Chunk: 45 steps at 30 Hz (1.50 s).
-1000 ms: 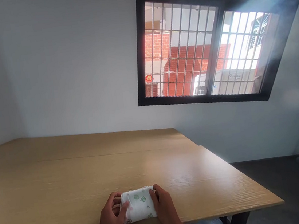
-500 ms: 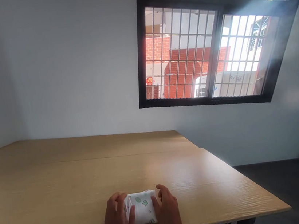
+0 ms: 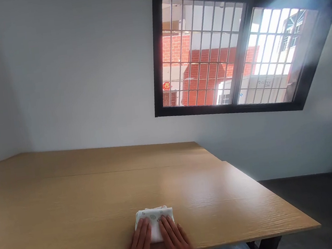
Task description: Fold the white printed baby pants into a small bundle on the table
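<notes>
A folded white cloth [image 3: 156,232] with small green printed figures lies on the wooden table, close to its front edge. My left hand [image 3: 140,244] rests flat on the cloth's left part, fingers stretched forward. On its right part lies my right hand [image 3: 174,237], also flat with the fingers extended. A strip of cloth shows between the two hands, and its far edge sticks out beyond the fingertips with several layers visible. The hands cover its sides.
The wooden table [image 3: 88,208] spreads far to the left and back, with a seam across it. Its right edge slants toward the near right corner, above a dark table leg [image 3: 267,246]. A barred window [image 3: 199,54] is set in the wall behind.
Both hands have gone from holding the cloth's left and right sides to lying flat on top of it. The camera view has shifted slightly.
</notes>
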{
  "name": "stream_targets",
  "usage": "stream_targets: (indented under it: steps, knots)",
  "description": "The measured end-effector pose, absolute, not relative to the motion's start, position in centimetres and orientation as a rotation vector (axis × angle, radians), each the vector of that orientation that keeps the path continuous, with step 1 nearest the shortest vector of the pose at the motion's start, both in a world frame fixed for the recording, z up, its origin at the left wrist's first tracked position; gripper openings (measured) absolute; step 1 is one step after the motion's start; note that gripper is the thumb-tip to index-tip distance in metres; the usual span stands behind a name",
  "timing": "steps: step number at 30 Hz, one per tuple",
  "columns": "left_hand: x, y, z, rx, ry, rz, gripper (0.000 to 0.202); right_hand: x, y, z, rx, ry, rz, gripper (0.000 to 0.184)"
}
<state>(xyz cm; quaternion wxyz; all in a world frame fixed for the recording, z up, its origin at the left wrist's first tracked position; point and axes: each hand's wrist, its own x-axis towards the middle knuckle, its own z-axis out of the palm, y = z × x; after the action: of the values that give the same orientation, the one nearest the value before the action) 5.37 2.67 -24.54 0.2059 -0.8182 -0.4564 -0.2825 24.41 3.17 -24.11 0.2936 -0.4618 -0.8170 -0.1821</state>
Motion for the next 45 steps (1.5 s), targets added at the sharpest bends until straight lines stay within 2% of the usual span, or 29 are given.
stream_targets:
  steps: [8, 10, 13, 15, 22, 27, 31, 37, 41, 45]
  knots:
    - [2.1, 3.1, -25.1, -2.491, -1.316, -0.7, 0.106, 26.8, 3.1, -24.7, -1.352, -2.111, -0.546, 0.099]
    - [2.6, 3.6, -25.2, -2.494, -1.294, -0.717, 0.104, 25.6, 3.4, -25.5, -1.28, -2.086, -0.589, 0.093]
    - [4.0, 3.9, -25.2, -2.446, -1.194, -0.759, 0.097, 24.3, 3.8, -26.5, -1.107, -2.204, -0.623, 0.073]
    - [4.5, 3.8, -25.0, -2.418, -1.182, -0.75, 0.097, 24.1, 3.9, -26.6, -1.077, -2.271, -0.619, 0.068]
    - [3.3, 2.7, -23.7, -2.494, -1.297, -0.731, 0.118, 26.5, 3.1, -25.7, -1.21, -2.237, -0.491, 0.097]
    - [3.0, 2.7, -23.8, -2.513, -1.241, -0.743, 0.117, 27.4, 3.1, -26.0, -1.217, -2.214, -0.479, 0.1]
    - [2.5, 2.9, -24.2, -2.542, -1.194, -0.811, 0.111, 27.4, 3.3, -26.8, -1.206, -2.167, -0.519, 0.092]
    - [2.8, 3.6, -23.9, -2.624, -1.272, -0.894, 0.071, 26.3, 3.6, -28.9, -1.307, -2.119, -0.59, 0.078]
    - [4.7, 3.2, -22.9, -2.628, -1.406, -0.821, 0.072, 24.5, 3.5, -29.3, -1.257, -2.143, -0.742, 0.072]
    - [5.5, 2.4, -22.7, -2.542, -1.46, -0.831, 0.072, 23.6, 2.7, -27.7, -1.265, -2.141, -0.729, 0.074]
